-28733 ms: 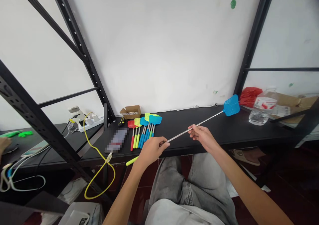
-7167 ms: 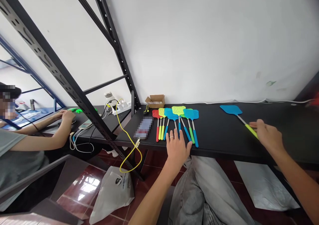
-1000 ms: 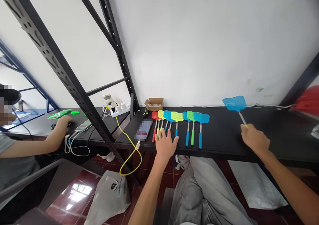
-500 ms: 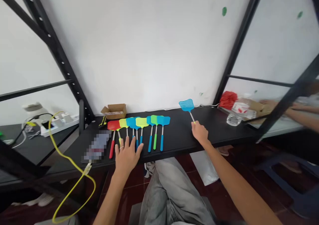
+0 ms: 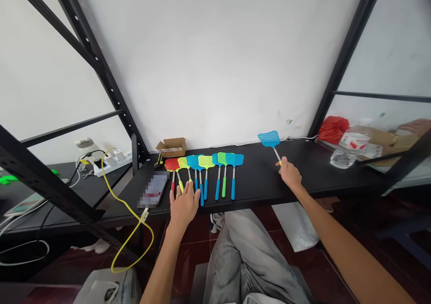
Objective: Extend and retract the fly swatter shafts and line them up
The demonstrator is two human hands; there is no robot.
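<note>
My right hand point(image 5: 290, 173) is closed around the handle of a blue fly swatter point(image 5: 269, 138), held above the right part of the black table, its mesh head pointing toward the wall. A bit of yellow handle shows at my fingers. My left hand point(image 5: 184, 205) lies with fingers outstretched over the lower handles of swatters at the left end of a row. That row overlaps at the heads: a red swatter point(image 5: 171, 164), a yellow swatter point(image 5: 206, 161), a green swatter point(image 5: 223, 158), a blue swatter point(image 5: 235, 160) and several others. My fingers partly hide some handles.
A phone point(image 5: 154, 190) with a yellow cable point(image 5: 117, 197) lies left of the row. Behind are a small open cardboard box point(image 5: 173, 147) and a power strip point(image 5: 112, 164). At right stand a water bottle point(image 5: 350, 144) and a red bag point(image 5: 333, 129). Black rack posts flank the table.
The view has turned, so the scene sits farther right. My left hand has shifted slightly left along the handles, now partly over the red one. My right hand still holds the blue swatter.
</note>
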